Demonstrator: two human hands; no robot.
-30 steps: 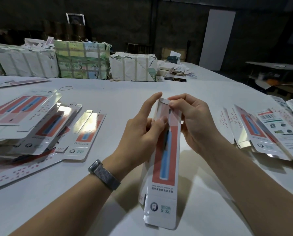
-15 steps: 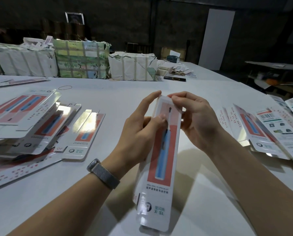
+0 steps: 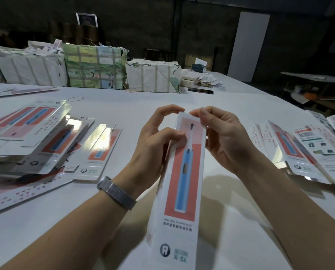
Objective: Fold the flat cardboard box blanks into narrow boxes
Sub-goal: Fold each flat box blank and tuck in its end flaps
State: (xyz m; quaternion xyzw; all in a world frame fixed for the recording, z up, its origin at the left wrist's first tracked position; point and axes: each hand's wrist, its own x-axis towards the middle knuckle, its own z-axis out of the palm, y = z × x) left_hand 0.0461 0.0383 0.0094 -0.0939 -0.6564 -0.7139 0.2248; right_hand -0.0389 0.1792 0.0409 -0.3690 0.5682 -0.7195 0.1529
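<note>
A long narrow box (image 3: 182, 184), white with a red panel and a blue toothbrush picture, is held upright over the white table (image 3: 45, 227) in front of me. My left hand (image 3: 155, 149) grips its upper left side, thumb on the front face and forefinger arched to the top edge. My right hand (image 3: 221, 137) pinches the top right corner with curled fingers. A heap of flat blanks (image 3: 26, 137) lies at the left. More flat blanks (image 3: 307, 149) are fanned out at the right.
Wrapped, taped bundles (image 3: 92, 69) line the far side of the table, with a smaller white bundle (image 3: 153, 76) beside them. A dark phone (image 3: 200, 91) and paper scraps lie behind. A rubber band (image 3: 76, 98) rests at mid-left. The table edge falls away at the right.
The box has tilted so its lower end swings toward me and left. My left forefinger has come up to the top edge, and my right fingers have shifted onto the top corner.
</note>
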